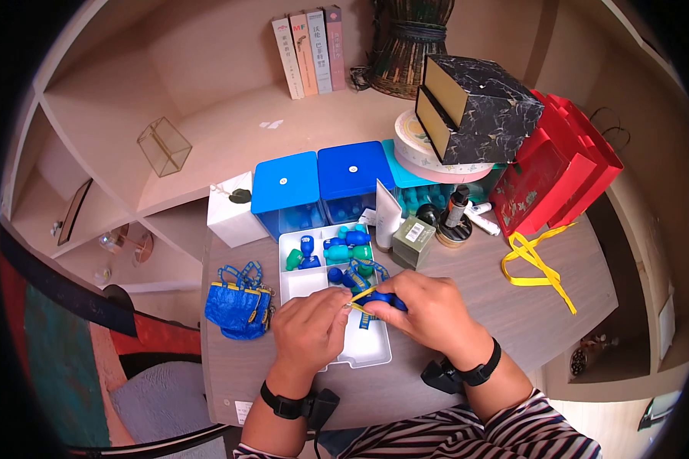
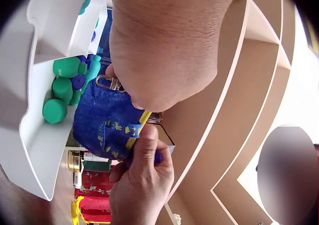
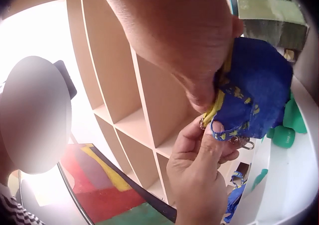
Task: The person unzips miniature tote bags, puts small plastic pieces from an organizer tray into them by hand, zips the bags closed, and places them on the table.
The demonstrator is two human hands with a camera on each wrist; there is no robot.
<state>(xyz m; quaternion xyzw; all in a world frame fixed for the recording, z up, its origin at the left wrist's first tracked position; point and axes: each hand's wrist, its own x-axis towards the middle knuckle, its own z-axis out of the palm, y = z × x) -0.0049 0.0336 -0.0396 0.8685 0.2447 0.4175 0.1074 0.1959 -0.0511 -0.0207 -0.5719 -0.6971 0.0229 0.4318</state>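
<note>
Both hands hold a small blue bag (image 2: 94,113) with a yellow zipped edge (image 3: 215,108) above a white divided tray (image 1: 371,352). My left hand (image 1: 306,325) pinches the end of the edge near a metal clip (image 2: 110,82). My right hand (image 1: 432,310) grips the other side of the bag; something dark blue (image 2: 158,157) shows at its fingers in the left wrist view, its shape mostly hidden. Patterned straps hang from the bag (image 3: 264,83). Green bottles (image 2: 67,66) and blue ones (image 1: 307,245) lie in the tray. Whether anything is inside the bag, I cannot tell.
Another blue bag (image 1: 237,310) stands left of the tray. Behind are blue-lidded boxes (image 1: 285,183), a white tube (image 1: 387,218) and a small green box (image 1: 413,243). To the right are a yellow ribbon (image 1: 534,262) and red bags (image 1: 547,172).
</note>
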